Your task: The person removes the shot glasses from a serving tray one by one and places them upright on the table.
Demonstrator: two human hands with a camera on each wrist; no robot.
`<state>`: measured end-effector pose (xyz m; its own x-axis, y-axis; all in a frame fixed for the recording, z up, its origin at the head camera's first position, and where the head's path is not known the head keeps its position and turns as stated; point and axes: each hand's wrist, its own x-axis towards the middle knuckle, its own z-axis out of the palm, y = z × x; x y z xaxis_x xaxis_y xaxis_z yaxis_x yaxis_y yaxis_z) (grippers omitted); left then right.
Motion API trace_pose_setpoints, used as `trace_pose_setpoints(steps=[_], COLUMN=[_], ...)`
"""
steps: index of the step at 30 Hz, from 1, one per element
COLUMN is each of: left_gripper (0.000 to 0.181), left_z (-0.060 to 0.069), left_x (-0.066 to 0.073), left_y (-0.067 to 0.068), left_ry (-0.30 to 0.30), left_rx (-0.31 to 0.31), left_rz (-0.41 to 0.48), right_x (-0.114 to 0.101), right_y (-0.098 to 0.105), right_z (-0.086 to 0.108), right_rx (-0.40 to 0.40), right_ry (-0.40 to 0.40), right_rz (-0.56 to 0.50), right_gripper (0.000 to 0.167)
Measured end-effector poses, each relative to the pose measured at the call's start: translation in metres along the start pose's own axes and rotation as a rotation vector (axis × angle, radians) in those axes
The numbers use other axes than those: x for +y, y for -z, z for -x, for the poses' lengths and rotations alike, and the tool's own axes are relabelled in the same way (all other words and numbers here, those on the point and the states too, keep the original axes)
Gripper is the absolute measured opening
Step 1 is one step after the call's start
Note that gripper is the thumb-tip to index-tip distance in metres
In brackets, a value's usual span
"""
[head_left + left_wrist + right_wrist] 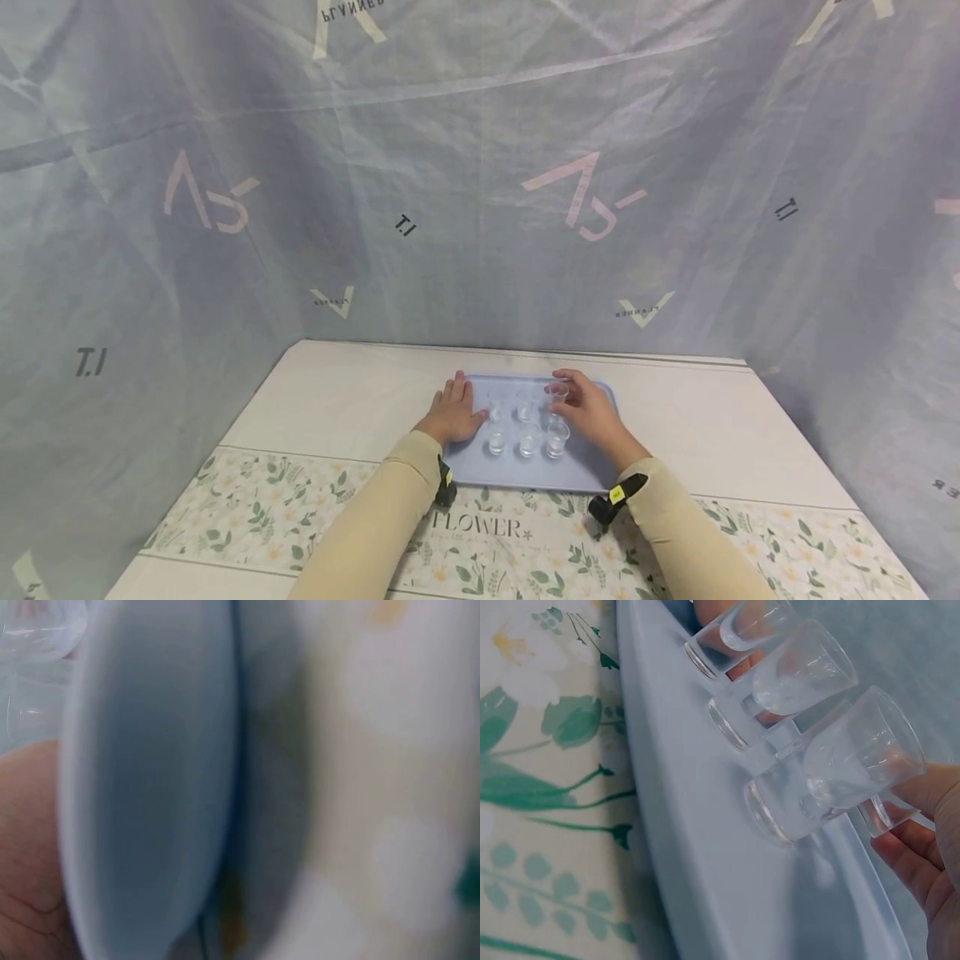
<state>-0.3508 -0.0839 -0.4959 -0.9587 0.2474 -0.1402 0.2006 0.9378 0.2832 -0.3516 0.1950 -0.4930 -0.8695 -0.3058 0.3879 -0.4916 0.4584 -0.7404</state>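
Note:
Clear shot glasses stand on a pale blue tray (pixel 517 475) in two rows of three. The front row holds a left glass (pixel 497 440), a middle glass (pixel 528 443) and a right glass (pixel 556 442). My right hand (pixel 590 412) has its thumb and fingers around the back-right shot glass (pixel 558 392); in the right wrist view that glass is partly hidden behind the nearest glass (pixel 832 772). With fingers extended, my left hand (pixel 453 415) rests at the tray's left side, thumb close to the back-left glass (pixel 496 410). The left wrist view shows mostly the blurred tray rim (pixel 150 780).
The table has a white top (pixel 352 392) and a flowered strip (pixel 285 500) along the front. Grey printed fabric (pixel 480 167) hangs behind it and at both sides. Black wrist cameras (pixel 446 487) sit close to the tray's front edge.

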Motion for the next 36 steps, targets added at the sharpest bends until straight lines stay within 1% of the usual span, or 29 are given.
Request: trace_pose_setpoints(steps=[7,11,16,17,18,22,24,25,30,36], left_gripper=[0.076,0.075,0.075,0.076,0.076,0.076,0.076,0.076,0.076,0.075], left_z=[0.000,0.000,0.002,0.002,0.003,0.002,0.002,0.002,0.002,0.003], left_x=[0.001,0.001,0.001,0.001,0.000,-0.002,-0.003,-0.003,-0.002,0.001], left_y=[0.001,0.001,0.000,0.000,0.000,-0.001,-0.002,-0.002,-0.001,0.003], left_ry=[-0.009,-0.010,-0.006,-0.006,-0.008,-0.016,-0.018,-0.018,-0.016,-0.014], left_rx=[0.009,0.009,0.012,0.013,0.016,0.020,0.020,0.019,0.025,0.015], left_rz=[-0.007,0.005,0.009,0.002,0.001,0.002,-0.003,-0.007,-0.009,0.005], right_x=[-0.003,-0.003,-0.005,-0.005,-0.011,-0.016,-0.017,-0.013,-0.016,-0.020], right_y=[0.005,0.007,0.010,0.011,0.012,0.016,0.017,0.018,0.021,0.025], right_z=[-0.001,-0.003,-0.005,-0.005,-0.004,-0.003,-0.004,-0.005,-0.005,-0.006], right_rx=[-0.013,-0.001,0.033,0.036,0.037,0.038,0.046,0.052,0.071,0.090], right_ry=[-0.025,-0.022,-0.004,0.001,-0.002,0.005,0.006,0.016,0.043,0.026], right_rz=[-0.001,0.000,-0.017,-0.022,-0.029,-0.029,-0.023,-0.020,-0.022,-0.045], right_gripper=[0.068,0.075,0.076,0.076,0.076,0.078,0.081,0.082,0.086,0.092])
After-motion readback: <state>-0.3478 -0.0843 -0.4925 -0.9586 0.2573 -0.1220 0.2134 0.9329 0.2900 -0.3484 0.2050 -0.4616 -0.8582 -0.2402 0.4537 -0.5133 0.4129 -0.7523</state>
